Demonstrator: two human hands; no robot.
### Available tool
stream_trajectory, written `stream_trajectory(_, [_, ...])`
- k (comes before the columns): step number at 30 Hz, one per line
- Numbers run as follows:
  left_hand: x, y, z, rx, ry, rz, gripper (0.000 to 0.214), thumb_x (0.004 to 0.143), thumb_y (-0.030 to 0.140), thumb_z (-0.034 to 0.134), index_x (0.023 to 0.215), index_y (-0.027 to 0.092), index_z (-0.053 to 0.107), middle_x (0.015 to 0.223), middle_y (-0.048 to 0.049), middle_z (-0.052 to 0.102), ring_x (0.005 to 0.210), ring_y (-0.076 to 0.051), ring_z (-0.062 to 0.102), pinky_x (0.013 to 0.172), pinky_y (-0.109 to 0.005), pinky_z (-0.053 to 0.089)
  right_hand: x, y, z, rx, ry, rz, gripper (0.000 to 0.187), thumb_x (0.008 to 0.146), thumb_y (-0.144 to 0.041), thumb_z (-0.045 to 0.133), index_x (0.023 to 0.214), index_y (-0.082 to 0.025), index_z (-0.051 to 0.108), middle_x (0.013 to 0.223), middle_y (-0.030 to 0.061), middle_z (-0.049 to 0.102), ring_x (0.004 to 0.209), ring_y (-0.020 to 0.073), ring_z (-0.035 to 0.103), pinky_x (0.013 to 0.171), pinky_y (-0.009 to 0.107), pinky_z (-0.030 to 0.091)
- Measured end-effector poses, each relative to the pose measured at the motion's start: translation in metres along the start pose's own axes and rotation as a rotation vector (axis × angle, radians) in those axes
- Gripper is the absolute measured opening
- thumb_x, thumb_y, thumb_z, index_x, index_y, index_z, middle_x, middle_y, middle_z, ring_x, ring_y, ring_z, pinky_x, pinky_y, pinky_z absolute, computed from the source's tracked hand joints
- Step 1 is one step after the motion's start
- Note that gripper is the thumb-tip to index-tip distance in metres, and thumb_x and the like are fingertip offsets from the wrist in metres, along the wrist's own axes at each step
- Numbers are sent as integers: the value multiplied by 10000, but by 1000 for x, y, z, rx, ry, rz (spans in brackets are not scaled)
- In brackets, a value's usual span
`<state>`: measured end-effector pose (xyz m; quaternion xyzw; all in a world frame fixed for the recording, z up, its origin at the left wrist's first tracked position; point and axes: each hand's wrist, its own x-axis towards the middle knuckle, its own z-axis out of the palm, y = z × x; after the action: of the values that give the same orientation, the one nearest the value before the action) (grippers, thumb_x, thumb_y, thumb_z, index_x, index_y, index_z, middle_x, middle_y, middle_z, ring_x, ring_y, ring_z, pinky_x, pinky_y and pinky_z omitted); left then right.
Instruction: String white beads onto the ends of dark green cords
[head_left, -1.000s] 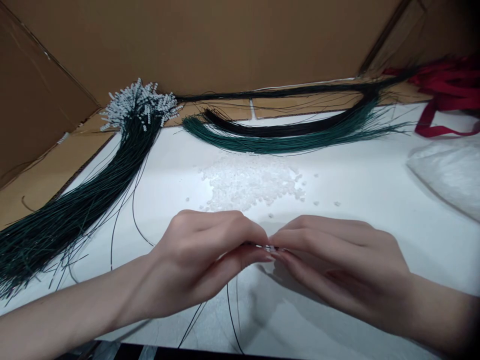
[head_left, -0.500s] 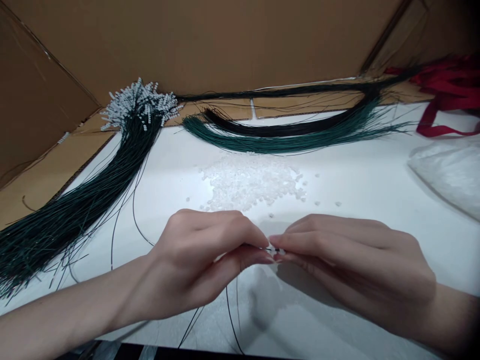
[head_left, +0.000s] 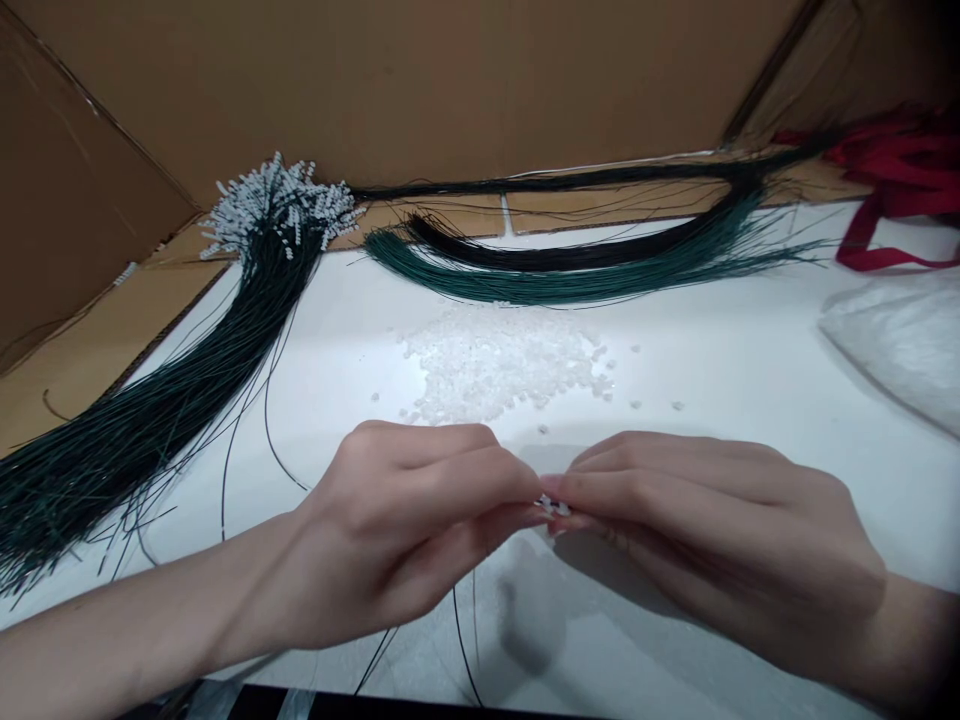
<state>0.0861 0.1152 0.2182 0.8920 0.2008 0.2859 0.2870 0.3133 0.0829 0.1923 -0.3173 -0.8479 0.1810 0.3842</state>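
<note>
My left hand (head_left: 409, 530) and my right hand (head_left: 697, 530) meet fingertip to fingertip low over the white tabletop (head_left: 712, 350). The left hand's fingers pinch a thin dark wire (head_left: 463, 645) that trails down toward the near edge. Between the right hand's fingertips sits a small clear bead (head_left: 553, 507), right at the wire's end. Just beyond the hands lies a heap of clear beads (head_left: 502, 360).
A big bundle of dark green wires with white beaded tips (head_left: 225, 300) fans out at the left. Two curved bundles, black and green (head_left: 570, 270), lie at the back. Red ribbon (head_left: 892, 170) and a clear bag (head_left: 900, 340) lie at the right. Cardboard walls (head_left: 420, 90) enclose the back.
My right hand has drawn slightly to the right and its fingers have closed in on the bead; the left hand has barely shifted.
</note>
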Motion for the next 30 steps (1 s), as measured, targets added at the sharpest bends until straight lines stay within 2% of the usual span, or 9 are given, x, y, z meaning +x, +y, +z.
stream_trajectory(16, [0,-1,0,53,-25,14,133,884,33,604,984,103,656,843,-59,704,696,-104,641,614,-182,521,0,0,-1,8,-15,-14,230,841,27,583,995,-111,684,845,37,732,746,112,667,646,198,536])
stream_trajectory(23, [-2,-1,0,14,-36,17,151,868,14,626,1003,69,664,866,-65,698,739,-98,647,650,-172,510,0,2,2,-6,-9,-28,207,858,14,569,979,-116,675,835,28,725,743,108,653,645,199,531])
stream_trajectory(30, [1,1,1,-27,12,-47,161,845,27,682,990,93,658,831,-9,714,731,-57,667,684,-119,512,-2,3,2,-27,-15,-35,186,881,-7,557,987,-107,672,828,56,718,733,130,652,612,223,524])
